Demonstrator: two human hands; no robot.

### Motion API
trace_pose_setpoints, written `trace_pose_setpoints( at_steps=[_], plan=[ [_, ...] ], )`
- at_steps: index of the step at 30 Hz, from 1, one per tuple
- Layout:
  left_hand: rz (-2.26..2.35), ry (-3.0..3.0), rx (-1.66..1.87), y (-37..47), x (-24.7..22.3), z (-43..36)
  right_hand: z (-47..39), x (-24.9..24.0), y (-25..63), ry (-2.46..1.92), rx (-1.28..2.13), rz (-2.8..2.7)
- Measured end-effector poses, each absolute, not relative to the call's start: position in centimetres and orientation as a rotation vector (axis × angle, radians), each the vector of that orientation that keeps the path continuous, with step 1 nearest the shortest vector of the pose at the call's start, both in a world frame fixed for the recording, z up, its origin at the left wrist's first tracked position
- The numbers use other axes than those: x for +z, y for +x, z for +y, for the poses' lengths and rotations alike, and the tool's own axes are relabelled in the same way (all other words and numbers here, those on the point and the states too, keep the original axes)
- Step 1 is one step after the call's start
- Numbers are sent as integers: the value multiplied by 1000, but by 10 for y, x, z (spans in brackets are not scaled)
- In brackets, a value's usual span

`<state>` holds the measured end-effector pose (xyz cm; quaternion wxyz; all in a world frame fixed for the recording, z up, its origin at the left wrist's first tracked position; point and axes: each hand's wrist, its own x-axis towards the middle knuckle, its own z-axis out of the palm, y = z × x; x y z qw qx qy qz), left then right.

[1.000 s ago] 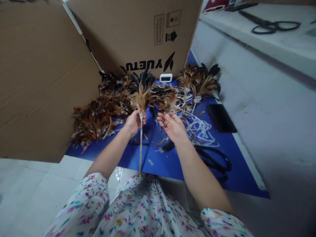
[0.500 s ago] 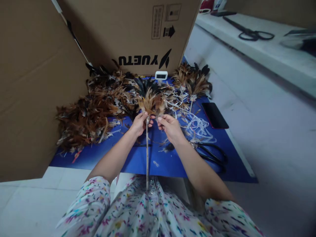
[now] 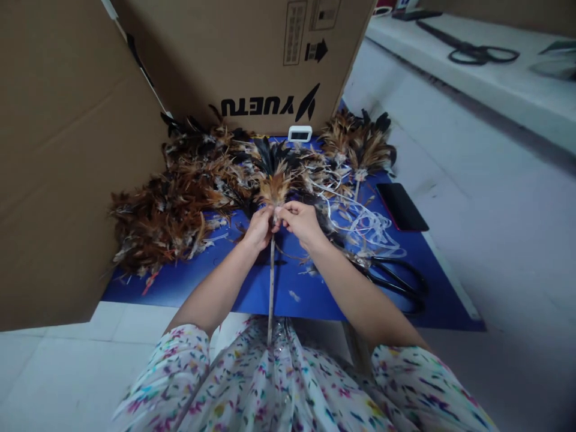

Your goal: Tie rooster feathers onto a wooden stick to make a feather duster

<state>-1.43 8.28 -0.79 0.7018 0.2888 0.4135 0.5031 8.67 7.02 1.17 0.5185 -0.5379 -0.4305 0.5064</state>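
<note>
My left hand (image 3: 260, 228) is closed around a feather duster at the place where its feathers meet the thin stick (image 3: 271, 282). The duster's head (image 3: 273, 185) fans away from me, tan near the binding and black at the tips. My right hand (image 3: 300, 223) pinches feather ends against that binding, its fingertips touching the left ones. The stick runs down toward my lap. Beside my right hand lies a tangle of white plastic strip (image 3: 371, 223). Black-handled scissors (image 3: 400, 279) rest by my right forearm.
A big heap of brown feathers (image 3: 166, 216) covers the left of the blue table (image 3: 306, 300). Feather bunches (image 3: 360, 141), a small white device (image 3: 300, 133) and a phone (image 3: 402, 206) lie behind and right. Cardboard (image 3: 243, 54) walls the back; another scissors (image 3: 472, 53) sits on the ledge.
My right hand has moved left, bringing the brown feathers it held apart up against the duster's binding. The left hand keeps its grip. The whole view has shifted slightly.
</note>
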Motion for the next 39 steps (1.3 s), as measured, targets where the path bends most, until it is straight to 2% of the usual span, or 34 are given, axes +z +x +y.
trace_pose_setpoints(
  at_steps=[16,32,39],
  plan=[
    [900,611,1164,-14,-9,79,78,-18,88,-1376,1059,-1197],
    [885,704,1135,-11,-16,78,72,-8,92,-1239,1107,-971],
    [869,660,1124,-10,-22,83,71,-5,94,-1288,998,-995]
  ],
)
